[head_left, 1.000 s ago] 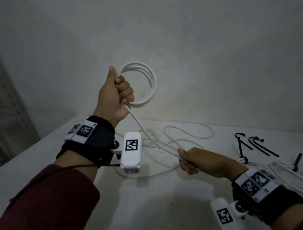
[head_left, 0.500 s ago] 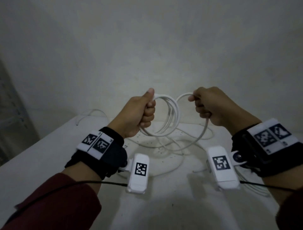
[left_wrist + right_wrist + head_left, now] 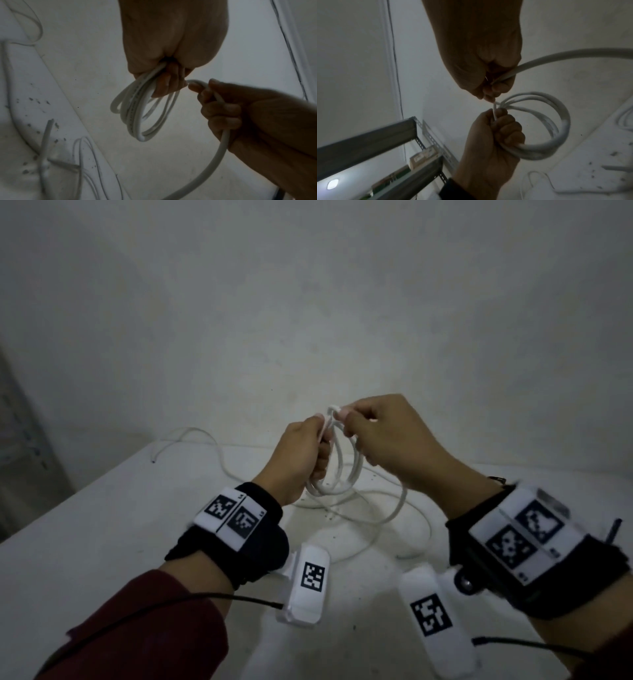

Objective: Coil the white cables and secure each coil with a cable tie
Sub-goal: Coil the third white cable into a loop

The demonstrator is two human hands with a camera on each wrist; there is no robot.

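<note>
White cable coil [image 3: 337,474] hangs above the table [image 3: 102,525], gripped in my left hand [image 3: 301,455], fingers curled round its loops. My right hand [image 3: 387,436] touches it, fingers closed around the free cable length [image 3: 217,155] trailing down.

Dim room: plain pale wall [image 3: 308,302] behind a white, speckled bench [image 3: 85,542]; at far left, a grey perforated-angle metal shelving unit [image 3: 423,136]; a small round light [image 3: 332,184] glows below.
</note>
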